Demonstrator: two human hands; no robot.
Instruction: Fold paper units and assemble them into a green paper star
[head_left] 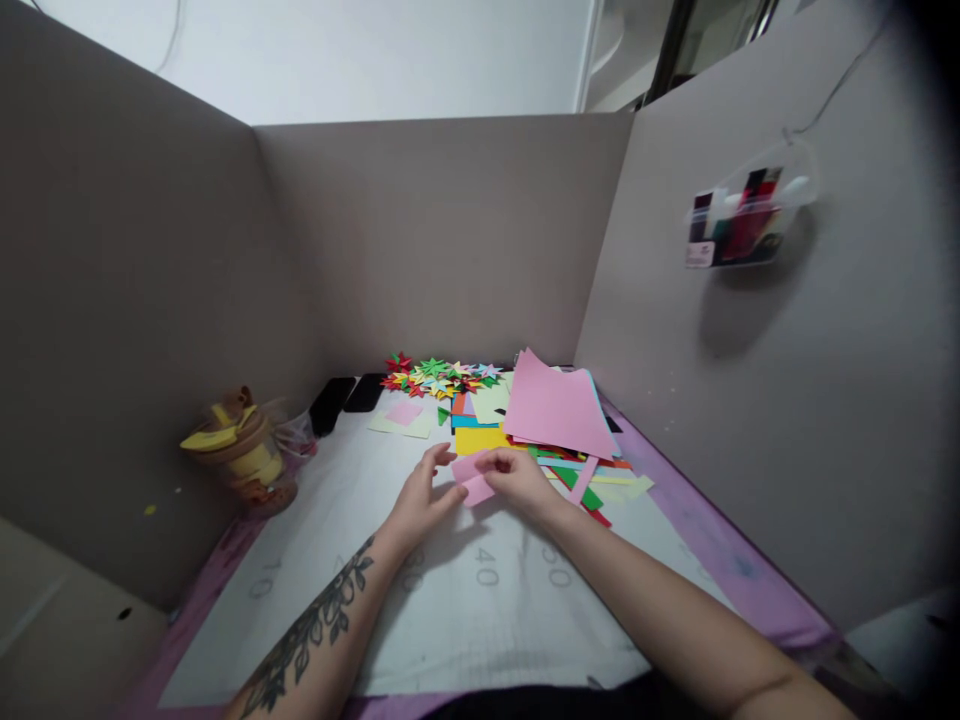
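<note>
A small piece of pink paper (475, 488) with a crease across it is held above the white mat. My right hand (517, 480) pinches its upper right part between thumb and fingers. At its left edge is my left hand (429, 498), fingers apart and curved, with the thumb tip at the paper's lower left corner. Just beyond the hands lies a yellow sheet (480, 440). Large pink sheets (559, 405) rest in a stack to the right, over coloured strips (574, 480) of green, red, blue and pink.
Folded paper stars (439, 376) crowd the back of the mat (315, 560). Two black phones (331, 405) lie back left, near a brown and yellow container (244, 450). Grey panels (442, 220) enclose the table on three sides. A clear plastic holder (742, 220) hangs on the right panel.
</note>
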